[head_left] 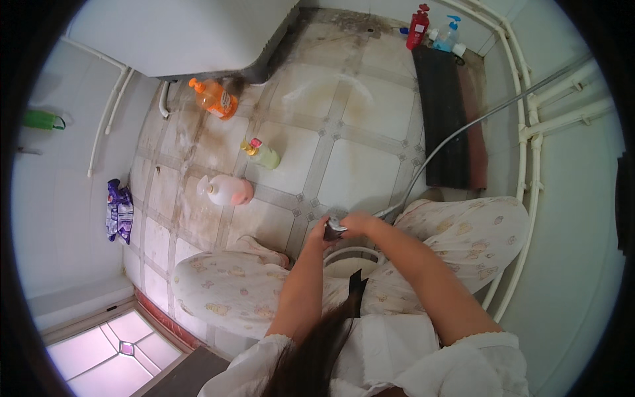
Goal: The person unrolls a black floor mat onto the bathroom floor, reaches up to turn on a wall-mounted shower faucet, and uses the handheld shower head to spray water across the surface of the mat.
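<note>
Both of my hands meet in front of me, low over the tiled floor (364, 164). My right hand (358, 224) is closed round the chrome end of a shower hose (454, 134), which runs off to the upper right. My left hand (320, 233) grips the dark and silver shower head (336, 227) from the other side. Below my hands shows the rim of a pale container or seat (353, 250) between my knees. To the left stand a pink pump bottle (230, 190), a green pump bottle with a gold top (263, 155) and an orange pump bottle (217, 100).
A white fixture (188, 34) with a dark base fills the upper left. A black and red mat (441, 119) lies at the right, with a red bottle (418, 29) and a blue pump bottle (446, 38) behind. White pipes (521, 124) line the right wall. A purple packet (119, 212) rests by the left wall.
</note>
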Action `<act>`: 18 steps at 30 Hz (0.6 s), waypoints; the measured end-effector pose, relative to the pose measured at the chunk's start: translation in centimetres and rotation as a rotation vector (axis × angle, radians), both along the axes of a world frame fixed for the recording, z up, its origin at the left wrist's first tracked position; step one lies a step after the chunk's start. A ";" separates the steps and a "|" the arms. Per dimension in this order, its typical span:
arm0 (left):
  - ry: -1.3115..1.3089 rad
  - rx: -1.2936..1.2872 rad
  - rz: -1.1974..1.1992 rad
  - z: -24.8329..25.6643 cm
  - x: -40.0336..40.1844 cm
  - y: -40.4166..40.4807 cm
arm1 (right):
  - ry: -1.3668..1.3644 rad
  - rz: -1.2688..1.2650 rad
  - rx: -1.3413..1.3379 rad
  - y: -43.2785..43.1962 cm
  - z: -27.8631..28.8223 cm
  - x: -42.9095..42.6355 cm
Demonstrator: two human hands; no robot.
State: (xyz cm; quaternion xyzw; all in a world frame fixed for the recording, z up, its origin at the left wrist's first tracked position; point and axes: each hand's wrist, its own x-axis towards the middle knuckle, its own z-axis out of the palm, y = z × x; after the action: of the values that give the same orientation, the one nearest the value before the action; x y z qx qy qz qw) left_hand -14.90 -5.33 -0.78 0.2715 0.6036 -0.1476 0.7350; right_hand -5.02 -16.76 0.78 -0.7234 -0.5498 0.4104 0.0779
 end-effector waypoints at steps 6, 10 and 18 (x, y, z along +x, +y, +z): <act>-0.122 -0.230 -0.014 -0.3 0.4 -3.8 | -0.194 0.367 -0.191 -1.0 1.6 2.4; -0.108 -0.357 0.250 -0.1 3.1 -9.4 | -0.267 0.582 -0.265 -2.8 3.4 5.4; -0.081 -0.492 0.070 -3.2 2.3 -11.5 | -0.311 0.782 -0.314 -4.4 2.0 5.8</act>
State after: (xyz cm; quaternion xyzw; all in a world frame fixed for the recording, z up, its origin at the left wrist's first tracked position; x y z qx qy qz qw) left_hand -12.60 -16.80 -3.99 0.0690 0.5289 -0.2534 0.8070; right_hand 0.81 -21.19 2.80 -0.5172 -0.7182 0.3739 -0.2773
